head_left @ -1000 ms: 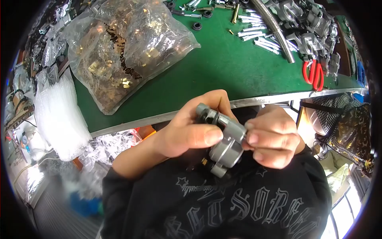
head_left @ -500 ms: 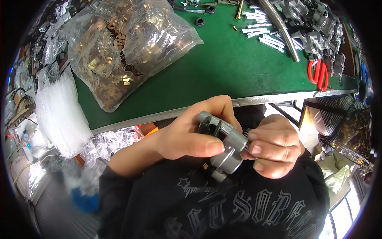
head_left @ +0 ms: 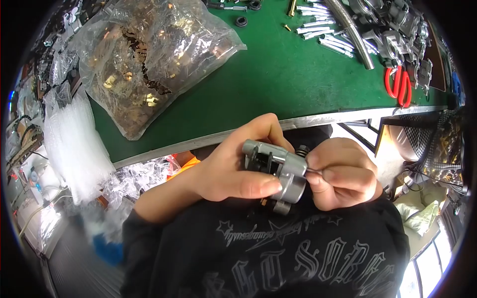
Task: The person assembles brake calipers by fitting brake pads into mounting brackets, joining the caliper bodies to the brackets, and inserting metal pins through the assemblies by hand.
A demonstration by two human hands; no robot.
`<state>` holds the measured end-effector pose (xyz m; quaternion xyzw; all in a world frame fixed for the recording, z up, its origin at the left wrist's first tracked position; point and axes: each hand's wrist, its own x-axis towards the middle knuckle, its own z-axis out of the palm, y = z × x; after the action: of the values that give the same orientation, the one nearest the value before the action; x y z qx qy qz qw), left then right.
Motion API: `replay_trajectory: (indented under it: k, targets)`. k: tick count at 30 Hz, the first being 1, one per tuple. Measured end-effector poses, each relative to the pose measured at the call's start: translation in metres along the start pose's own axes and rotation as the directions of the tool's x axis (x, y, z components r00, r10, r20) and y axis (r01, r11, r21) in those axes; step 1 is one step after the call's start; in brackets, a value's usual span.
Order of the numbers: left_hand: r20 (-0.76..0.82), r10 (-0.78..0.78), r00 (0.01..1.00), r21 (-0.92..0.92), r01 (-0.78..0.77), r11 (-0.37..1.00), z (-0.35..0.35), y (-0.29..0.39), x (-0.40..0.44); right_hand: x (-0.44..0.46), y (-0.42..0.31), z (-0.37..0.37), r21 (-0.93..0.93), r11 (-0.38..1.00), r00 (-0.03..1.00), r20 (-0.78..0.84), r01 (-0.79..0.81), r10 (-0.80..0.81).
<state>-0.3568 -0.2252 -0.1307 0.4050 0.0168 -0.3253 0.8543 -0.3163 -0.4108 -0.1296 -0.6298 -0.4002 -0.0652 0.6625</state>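
Note:
My left hand [head_left: 238,171] is wrapped round a grey metal brake caliper [head_left: 290,186], its thumb lying across the near side. The caliper is held tilted in front of my chest, just off the bench edge. My right hand [head_left: 345,174] pinches a thin metal pin [head_left: 314,171] between thumb and fingers at the caliper's right end. How far the pin reaches into the caliper I cannot tell. A dark coil spring or ribbed part [head_left: 302,150] shows behind the caliper, beside my right fingers.
On the green bench [head_left: 268,79] lie a torn plastic bag [head_left: 149,64] of brass-coloured parts, several silver pins [head_left: 318,32], a metal tube [head_left: 350,32], red-handled pliers or scissors [head_left: 397,85] and more calipers [head_left: 392,47]. White foam sheets [head_left: 74,144] hang at left.
My right fingers have shifted from a loose curl to a pinch, and the thin pin now shows between them. The caliper has turned slightly in my left hand; the view has shifted a little.

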Motion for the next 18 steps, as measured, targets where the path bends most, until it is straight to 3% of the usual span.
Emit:
replay_trajectory:
  k: [4,5,7,8,10,11,12,15,18]
  targets:
    - [-0.071,0.04,0.997,-0.004,-0.041,0.999,-0.002,-0.003,0.003,0.014,-0.002,-0.004,-0.152,0.984,0.98,0.162,-0.09,0.114]
    - [-0.095,0.011,0.995,-0.004,-0.012,1.0,-0.004,-0.003,0.003,0.012,0.003,-0.002,-0.156,0.981,0.98,0.143,-0.116,0.139]
    - [-0.158,-0.017,0.987,-0.013,0.015,1.0,-0.003,-0.003,0.007,0.006,0.01,-0.002,-0.166,0.935,0.941,0.072,-0.314,0.329]
    - [-0.182,0.003,0.983,-0.076,-0.017,0.997,-0.003,-0.006,0.011,0.001,0.015,0.001,-0.14,0.904,0.911,0.017,-0.405,0.411]
    - [-0.23,0.034,0.973,-0.202,-0.082,0.976,-0.001,-0.012,0.018,-0.005,0.018,0.007,0.185,0.736,0.736,-0.081,-0.651,0.672]
    - [-0.254,0.051,0.966,-0.243,-0.115,0.963,0.002,-0.01,0.022,-0.005,0.022,0.006,0.256,0.698,0.705,-0.081,-0.668,0.704]
    - [-0.292,0.105,0.951,-0.175,-0.161,0.971,0.005,-0.01,0.027,-0.003,0.028,0.004,0.324,0.659,0.675,-0.077,-0.679,0.734]
    - [-0.386,0.292,0.875,0.035,-0.303,0.952,0.01,-0.011,0.043,0.0,0.048,-0.004,0.451,0.659,0.711,-0.074,-0.602,0.7]
    - [-0.402,0.469,0.786,0.436,-0.286,0.853,0.002,-0.018,0.047,0.005,0.055,-0.011,0.532,0.656,0.761,-0.034,-0.535,0.648]
